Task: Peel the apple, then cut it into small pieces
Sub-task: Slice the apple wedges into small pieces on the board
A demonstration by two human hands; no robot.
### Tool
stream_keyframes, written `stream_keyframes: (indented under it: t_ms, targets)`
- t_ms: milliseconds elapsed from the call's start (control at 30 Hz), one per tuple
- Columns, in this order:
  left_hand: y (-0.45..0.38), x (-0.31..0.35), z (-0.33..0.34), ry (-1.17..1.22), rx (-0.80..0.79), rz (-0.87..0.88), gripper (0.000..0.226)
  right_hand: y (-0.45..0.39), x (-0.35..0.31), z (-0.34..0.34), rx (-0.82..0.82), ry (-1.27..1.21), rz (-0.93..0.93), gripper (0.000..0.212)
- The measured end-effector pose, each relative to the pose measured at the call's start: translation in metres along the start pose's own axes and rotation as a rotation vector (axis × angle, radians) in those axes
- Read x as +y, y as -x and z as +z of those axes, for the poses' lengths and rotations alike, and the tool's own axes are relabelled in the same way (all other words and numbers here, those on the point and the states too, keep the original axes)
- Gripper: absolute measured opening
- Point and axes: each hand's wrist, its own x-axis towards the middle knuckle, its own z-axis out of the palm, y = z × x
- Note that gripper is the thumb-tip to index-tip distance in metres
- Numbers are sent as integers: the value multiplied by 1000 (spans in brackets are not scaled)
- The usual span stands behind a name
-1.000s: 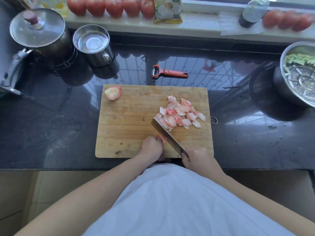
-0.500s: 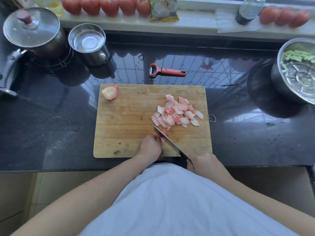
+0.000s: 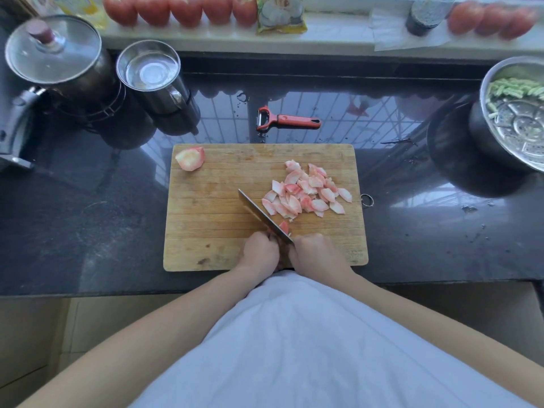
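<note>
Now the right hand (image 3: pixel 316 250) grips the knife (image 3: pixel 262 214), whose blade is set against a small apple piece (image 3: pixel 284 227) pinched by the left hand (image 3: pixel 260 250); fingertips are best tucked back, cuts kept short (the pile (image 3: pixel 306 192) lies just beyond on the cutting board (image 3: pixel 206 207)).

Cutting board (image 3: pixel 212 219) on dark countertop (image 3: pixel 88 225)

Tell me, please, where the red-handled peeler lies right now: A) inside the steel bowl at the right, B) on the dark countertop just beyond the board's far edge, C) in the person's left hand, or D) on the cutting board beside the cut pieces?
B: the red-handled peeler lies on the dark countertop just past the far edge of the cutting board, touched by neither hand.
</note>
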Motion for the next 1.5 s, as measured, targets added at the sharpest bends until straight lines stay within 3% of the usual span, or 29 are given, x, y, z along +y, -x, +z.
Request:
stream_keyframes:
  t_ms: [133,367,600,867,1033,1200,1500]
  targets:
    - [1,2,-2,11,-4,-17,41,18,11,-8,49,-49,-19,25]
    - [-2,-2,1,64,-41,-41,48,37,23,-18,-71,27,41,28]
    - [-1,0,-1,34,-43,-20,42,43,25,-21,-104,140,2,30]
    - [-1,-1,-2,64,-34,-18,42,50,38,-13,-167,94,66,29]
    - [-3,-2,0,6,-14,5,43,35,27,-9,-196,145,-19,37]
    - [-5,-5,3,17,-18,-2,30,14,11,-1,-155,104,10,16]
    - [-2,-5,-2,43,-23,-10,37,10,4,-8,28,-82,5,29]
